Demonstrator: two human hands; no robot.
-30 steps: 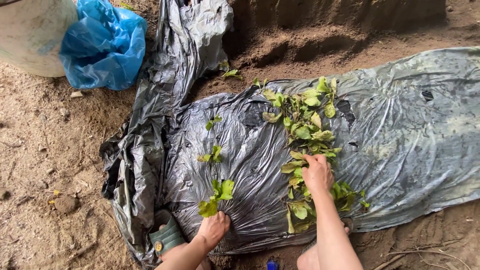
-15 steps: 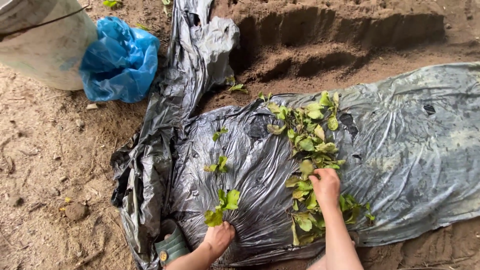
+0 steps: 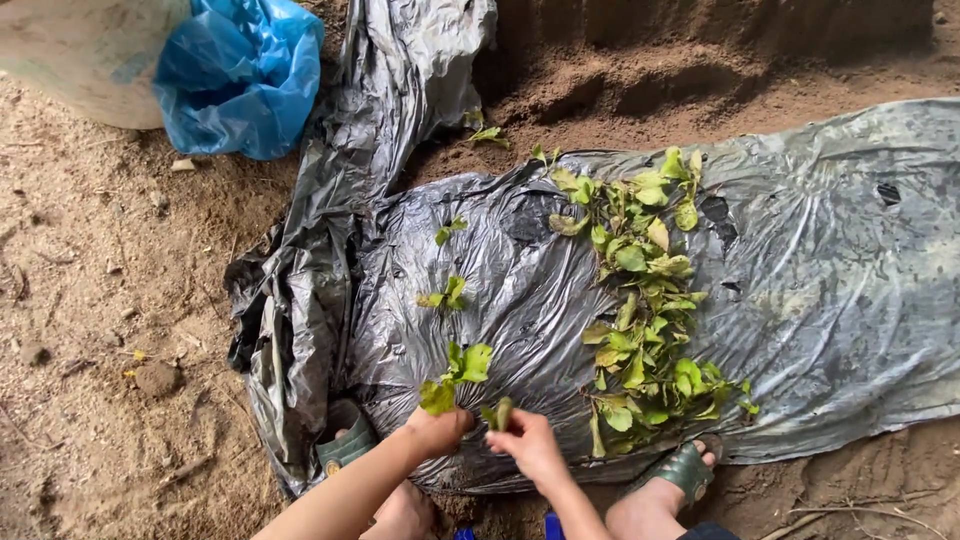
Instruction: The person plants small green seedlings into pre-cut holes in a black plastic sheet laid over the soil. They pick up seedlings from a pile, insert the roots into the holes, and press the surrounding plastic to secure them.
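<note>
Now L hand (image 3: 436, 430) is gripping the stem of a leafy cutting (image 3: 458, 375) standing up on the black plastic sheet (image 3: 520, 300), near its front edge. R hand (image 3: 527, 445) is pinching a smaller sprig (image 3: 497, 413) just beside it. Judging the step: setting cuttings in a row w/ the other sprigs (image 3: 445, 293). Doing it well is meaning holding low on the stem, keeping it upright, not crushing leaves. Leaf pile (image 3: 640, 300) is lying to the right; blue bag (image 3: 240, 75) well apart.

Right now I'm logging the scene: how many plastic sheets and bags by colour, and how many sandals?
Black sheet: 1
Grey sheet: 1
Blue bag: 1
Green sandals: 2
Total: 5
</note>
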